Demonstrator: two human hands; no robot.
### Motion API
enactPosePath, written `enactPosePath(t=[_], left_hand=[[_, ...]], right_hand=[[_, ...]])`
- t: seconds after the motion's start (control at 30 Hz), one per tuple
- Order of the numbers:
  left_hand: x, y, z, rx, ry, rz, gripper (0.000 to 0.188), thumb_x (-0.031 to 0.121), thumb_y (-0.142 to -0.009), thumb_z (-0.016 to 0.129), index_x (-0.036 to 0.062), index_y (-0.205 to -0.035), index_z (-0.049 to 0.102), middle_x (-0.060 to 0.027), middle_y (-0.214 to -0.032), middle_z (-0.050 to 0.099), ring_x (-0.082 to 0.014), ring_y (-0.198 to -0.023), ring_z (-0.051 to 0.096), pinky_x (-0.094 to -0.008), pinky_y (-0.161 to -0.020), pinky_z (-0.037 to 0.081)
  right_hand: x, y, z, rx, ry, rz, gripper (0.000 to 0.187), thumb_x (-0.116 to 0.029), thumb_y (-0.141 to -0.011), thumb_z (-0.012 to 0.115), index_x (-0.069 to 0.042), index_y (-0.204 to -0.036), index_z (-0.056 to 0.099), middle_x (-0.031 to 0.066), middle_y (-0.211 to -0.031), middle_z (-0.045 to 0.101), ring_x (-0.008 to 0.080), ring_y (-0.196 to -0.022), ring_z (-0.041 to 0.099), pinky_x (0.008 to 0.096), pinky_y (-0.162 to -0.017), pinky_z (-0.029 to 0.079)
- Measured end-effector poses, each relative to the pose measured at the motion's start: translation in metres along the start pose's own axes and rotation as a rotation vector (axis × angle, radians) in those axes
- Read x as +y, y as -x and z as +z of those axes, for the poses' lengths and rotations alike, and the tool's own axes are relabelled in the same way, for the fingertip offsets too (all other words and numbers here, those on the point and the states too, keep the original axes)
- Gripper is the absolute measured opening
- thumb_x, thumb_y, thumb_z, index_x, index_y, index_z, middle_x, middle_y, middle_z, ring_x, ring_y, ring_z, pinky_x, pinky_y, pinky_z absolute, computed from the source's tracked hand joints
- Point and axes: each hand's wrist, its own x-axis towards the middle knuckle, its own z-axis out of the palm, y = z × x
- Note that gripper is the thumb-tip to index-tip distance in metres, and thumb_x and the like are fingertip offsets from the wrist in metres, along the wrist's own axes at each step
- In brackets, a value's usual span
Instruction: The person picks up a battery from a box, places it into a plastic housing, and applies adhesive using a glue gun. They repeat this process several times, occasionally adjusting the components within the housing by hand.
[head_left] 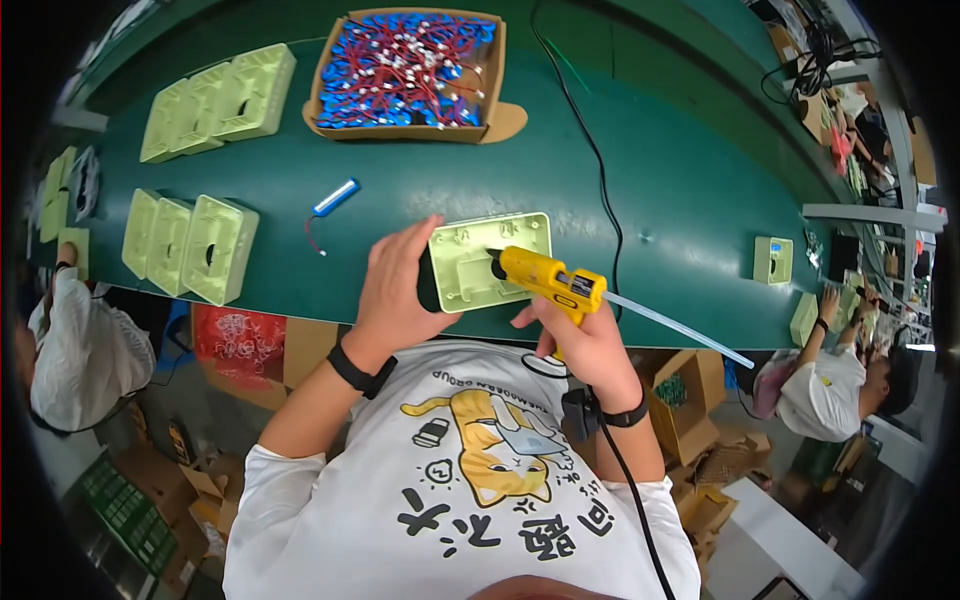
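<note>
My right hand (pixel 590 345) is wrapped round the handle of a yellow hot glue gun (pixel 550 276). A long clear glue stick (pixel 680 330) sticks out of the gun's back end. The black nozzle points into a pale green plastic housing (pixel 515 230), over its inside; whether it touches cannot be made out. My left hand (pixel 395 285) grips the housing by its left side, holding it open side up near the table's front edge. Left of the housing, a blue cylindrical battery (pixel 336 197) with red and black leads and a white plug lies on the table.
A cardboard box (pixel 405 133) of blue batteries with wires stands at the back. Pale green housings (pixel 222 250) stand in two groups at the left. A black cable (pixel 600 160) crosses the green table (pixel 700 200). Co-workers (pixel 90 335) sit on both sides; another housing (pixel 772 260) is at right.
</note>
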Motion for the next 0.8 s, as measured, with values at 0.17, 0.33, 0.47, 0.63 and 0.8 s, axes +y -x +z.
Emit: enactPosePath(t=[0.17,0.33,0.47,0.63,0.8], left_hand=[[-0.001,0.006,0.007,-0.004,0.053,0.017,0.108,0.021,-0.075,0.100,0.0063,-0.168,0.047,-0.0161,-0.165,0.061,-0.0366,-0.149,0.062,-0.0531,-0.123,0.046],[0.001,0.006,0.007,-0.001,0.070,0.008,0.109,0.018,-0.073,0.101,0.0085,-0.168,0.048,-0.0148,-0.166,0.061,-0.0349,-0.149,0.062,-0.0515,-0.122,0.047],[0.000,0.007,0.006,0.001,0.075,0.009,0.110,0.018,-0.072,0.102,0.0089,-0.168,0.048,-0.0146,-0.166,0.062,-0.0346,-0.150,0.062,-0.0514,-0.121,0.047],[-0.001,0.006,0.005,0.002,0.075,0.019,0.111,0.017,-0.072,0.102,0.0086,-0.168,0.047,-0.0149,-0.166,0.062,-0.0346,-0.149,0.062,-0.0517,-0.121,0.047],[0.000,0.004,0.005,0.010,0.078,0.021,0.110,0.016,-0.071,0.101,0.0077,-0.167,0.047,-0.0162,-0.166,0.062,-0.0385,-0.148,0.062,-0.0534,-0.123,0.047]], right_hand=[[-0.009,-0.012,0.013,0.001,0.165,-0.041,0.028,-0.023,-0.117,0.068,0.001,-0.131,0.074,0.0047,-0.094,0.081,0.0091,-0.060,0.067,0.0264,-0.056,0.054],[-0.007,-0.019,0.018,-0.023,0.186,-0.014,0.027,-0.023,-0.117,0.069,0.001,-0.129,0.074,0.0014,-0.081,0.074,0.0082,-0.059,0.066,0.0270,-0.055,0.053],[-0.006,-0.024,0.015,-0.050,0.186,-0.019,0.028,-0.023,-0.117,0.069,0.002,-0.129,0.073,-0.0009,-0.073,0.069,0.0076,-0.057,0.064,0.0270,-0.052,0.052],[-0.019,-0.022,0.008,-0.093,0.073,0.041,0.029,-0.022,-0.117,0.068,0.003,-0.133,0.071,-0.0012,-0.070,0.067,0.0069,-0.057,0.063,0.0257,-0.049,0.049],[-0.022,-0.018,0.002,-0.076,-0.023,0.031,0.033,-0.020,-0.118,0.066,0.004,-0.140,0.069,0.0045,-0.080,0.075,0.0078,-0.057,0.064,0.0250,-0.047,0.049]])
